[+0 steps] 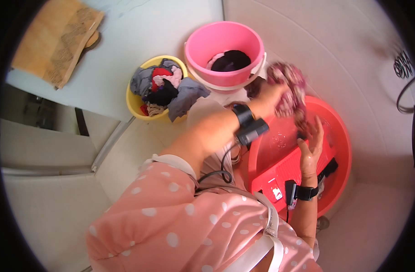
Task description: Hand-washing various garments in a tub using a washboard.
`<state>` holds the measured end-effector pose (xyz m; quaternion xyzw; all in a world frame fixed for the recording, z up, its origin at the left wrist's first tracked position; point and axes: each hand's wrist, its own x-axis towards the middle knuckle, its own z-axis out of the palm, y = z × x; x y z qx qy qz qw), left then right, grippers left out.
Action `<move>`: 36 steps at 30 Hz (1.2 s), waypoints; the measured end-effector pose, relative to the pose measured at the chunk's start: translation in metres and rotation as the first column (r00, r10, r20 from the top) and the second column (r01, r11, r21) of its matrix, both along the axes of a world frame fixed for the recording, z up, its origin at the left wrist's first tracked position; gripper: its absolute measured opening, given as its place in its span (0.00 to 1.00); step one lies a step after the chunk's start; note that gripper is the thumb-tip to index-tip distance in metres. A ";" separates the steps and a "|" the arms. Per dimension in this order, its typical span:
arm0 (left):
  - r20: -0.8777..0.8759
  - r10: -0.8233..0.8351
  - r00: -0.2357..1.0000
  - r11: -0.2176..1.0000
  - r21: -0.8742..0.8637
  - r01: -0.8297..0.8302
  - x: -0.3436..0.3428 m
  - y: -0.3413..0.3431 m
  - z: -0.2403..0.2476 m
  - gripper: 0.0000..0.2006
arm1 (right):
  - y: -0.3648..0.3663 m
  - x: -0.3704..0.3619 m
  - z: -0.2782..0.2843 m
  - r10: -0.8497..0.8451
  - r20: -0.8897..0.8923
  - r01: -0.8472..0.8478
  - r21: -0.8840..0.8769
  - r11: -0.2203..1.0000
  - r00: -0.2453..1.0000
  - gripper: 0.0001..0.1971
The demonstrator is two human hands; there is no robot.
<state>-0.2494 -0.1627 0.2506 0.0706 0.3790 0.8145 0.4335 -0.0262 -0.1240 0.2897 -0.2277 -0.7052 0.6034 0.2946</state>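
Note:
My left hand (272, 99) grips a wet patterned pink-and-maroon cloth (289, 88) and holds it up over the red washing tub (341, 136). The cloth hangs down toward the tub and is blurred. My right hand (311, 146) is open, palm up, just below the hanging end of the cloth, touching or nearly touching it. A red ribbed washboard (289, 170) lies inside the tub under that hand. Both wrists carry black bands with small devices.
A pink bucket (203, 45) holding dark clothing stands behind the tub. Left of it a yellow basin (134, 103) is piled with mixed garments. A yellowish mat (53, 41) lies at the far left on the pale floor. A step edge runs at left.

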 end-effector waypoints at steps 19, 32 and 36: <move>-0.226 -0.207 0.952 0.843 -0.536 0.056 -0.059 0.026 -0.015 0.35 | -0.018 0.272 -0.304 -0.203 0.730 0.734 -0.542 0.409 0.652 0.27; -0.522 -0.633 -0.571 0.552 -0.822 0.139 0.082 0.057 -0.003 0.31 | 0.044 0.290 -0.131 -0.186 0.532 0.484 -0.501 0.717 0.826 0.19; -0.437 -0.643 -0.629 0.424 -0.887 0.184 0.085 0.054 -0.001 0.37 | 0.081 0.255 -0.061 -0.195 0.429 0.439 -0.600 0.668 0.882 0.19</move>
